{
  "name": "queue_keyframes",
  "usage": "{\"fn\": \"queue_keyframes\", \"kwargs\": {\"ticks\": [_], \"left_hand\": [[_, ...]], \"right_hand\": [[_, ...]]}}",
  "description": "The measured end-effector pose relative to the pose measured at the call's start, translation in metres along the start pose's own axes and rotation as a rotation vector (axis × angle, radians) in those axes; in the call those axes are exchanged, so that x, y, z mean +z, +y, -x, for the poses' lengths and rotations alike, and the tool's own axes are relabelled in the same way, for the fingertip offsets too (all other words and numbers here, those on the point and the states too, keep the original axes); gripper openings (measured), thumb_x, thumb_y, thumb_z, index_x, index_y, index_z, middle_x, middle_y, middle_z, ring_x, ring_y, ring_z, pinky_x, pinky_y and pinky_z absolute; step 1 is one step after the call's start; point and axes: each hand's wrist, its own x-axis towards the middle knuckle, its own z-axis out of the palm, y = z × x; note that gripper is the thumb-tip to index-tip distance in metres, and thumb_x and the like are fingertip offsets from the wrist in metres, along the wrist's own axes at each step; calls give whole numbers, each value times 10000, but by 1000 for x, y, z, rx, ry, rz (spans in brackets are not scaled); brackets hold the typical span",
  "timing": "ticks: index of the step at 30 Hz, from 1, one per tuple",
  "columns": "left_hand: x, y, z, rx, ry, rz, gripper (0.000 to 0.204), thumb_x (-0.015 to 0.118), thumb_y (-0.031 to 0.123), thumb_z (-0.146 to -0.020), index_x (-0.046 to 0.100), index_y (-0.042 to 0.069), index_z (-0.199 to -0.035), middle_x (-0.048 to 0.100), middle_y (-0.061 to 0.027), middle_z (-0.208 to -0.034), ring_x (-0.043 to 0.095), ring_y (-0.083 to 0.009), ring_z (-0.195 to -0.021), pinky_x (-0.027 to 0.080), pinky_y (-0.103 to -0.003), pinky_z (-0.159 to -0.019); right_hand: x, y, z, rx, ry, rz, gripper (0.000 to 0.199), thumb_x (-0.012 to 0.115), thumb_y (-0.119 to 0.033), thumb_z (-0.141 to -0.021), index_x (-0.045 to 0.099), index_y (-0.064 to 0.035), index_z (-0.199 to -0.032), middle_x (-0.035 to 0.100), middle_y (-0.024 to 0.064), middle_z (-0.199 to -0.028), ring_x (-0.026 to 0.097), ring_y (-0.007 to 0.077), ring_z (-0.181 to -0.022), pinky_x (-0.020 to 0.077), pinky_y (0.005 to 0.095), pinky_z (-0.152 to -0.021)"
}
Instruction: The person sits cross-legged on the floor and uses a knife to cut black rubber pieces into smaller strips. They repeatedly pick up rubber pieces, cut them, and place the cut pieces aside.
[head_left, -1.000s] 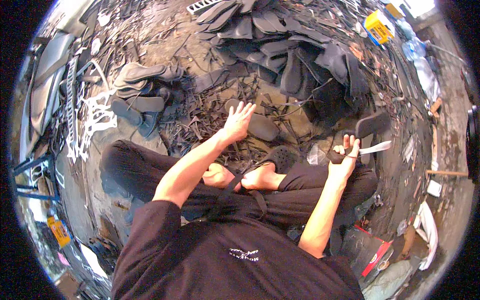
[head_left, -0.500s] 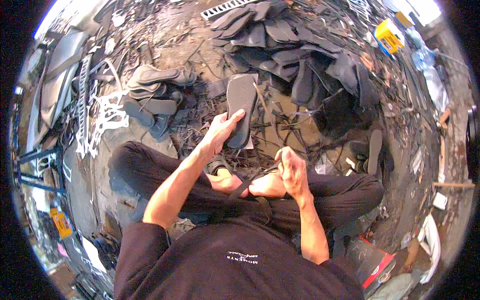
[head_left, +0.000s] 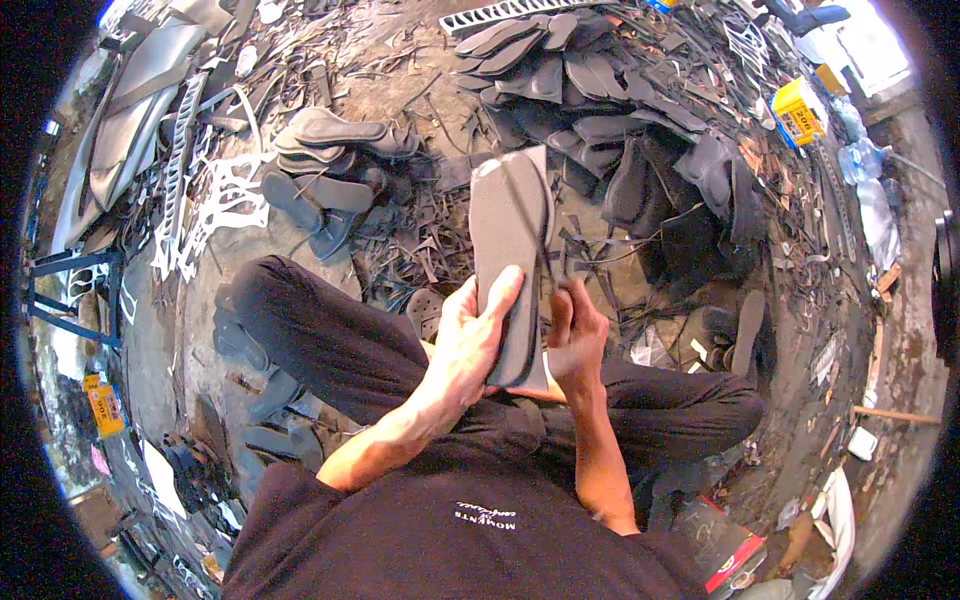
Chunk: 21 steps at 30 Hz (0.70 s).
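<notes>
A long grey shoe sole (head_left: 503,225) stands tilted up before me, layered over a paler flat sheet that shows along its right and lower edges. My left hand (head_left: 476,325) is closed on its lower left side, thumb across the top face. Close to the sole's right edge, my right hand (head_left: 578,335) is closed, its fingers blurred by motion. From these fingers a thin dark strip (head_left: 529,218) slants up across the sole; its exact kind is unclear.
Beyond my crossed legs, dark soles lie in a large heap (head_left: 640,170). A smaller stack of soles (head_left: 325,160) sits to the left, with scrap strips (head_left: 410,225) scattered between. White cut-out webbing (head_left: 225,200) lies farther left. A yellow box (head_left: 798,112) stands at far right.
My left hand has brought the sole nearer and slightly right. My right hand has moved up beside it, and a dark strip now crosses its face.
</notes>
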Motion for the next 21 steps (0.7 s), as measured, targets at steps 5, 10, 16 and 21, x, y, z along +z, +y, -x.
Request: {"fn": "queue_keyframes", "kwargs": {"ticks": [5,10,16,21], "left_hand": [[-13,-34,16,71,-111,-150,411,656,328,-1094,642,41,-1387,739,-39,-1224,673,-110,-1031,563,-301,-891],[-40,-31,2,228,-109,-143,436,714,325,-1061,648,20,-1365,737,-53,-1214,657,-122,-1077,536,-312,-966],[-40,27,-35,196,181,-14,420,730,429,-1036,738,35,-1180,754,-12,-1006,666,-87,-857,550,-294,-778],[-41,47,-44,170,179,71,458,721,495,-1028,755,48,-1123,733,6,-939,619,-64,-759,517,-278,-690]], "right_hand": [[-17,24,-57,300,-146,-404,492,540,-452,-1120,620,5,-1282,667,71,-914,612,193,-787,501,359,-716],[-12,-44,-18,315,-253,-595,579,810,-376,-975,630,20,-1357,743,111,-1182,689,182,-1079,553,344,-970],[-11,-62,26,309,-405,-431,379,666,-348,-1060,635,-16,-1239,771,96,-952,723,192,-585,583,330,-535],[-15,-38,61,-68,-253,-27,338,444,-312,-1113,606,-15,-1120,722,77,-672,746,224,-653,550,367,-581]]}}
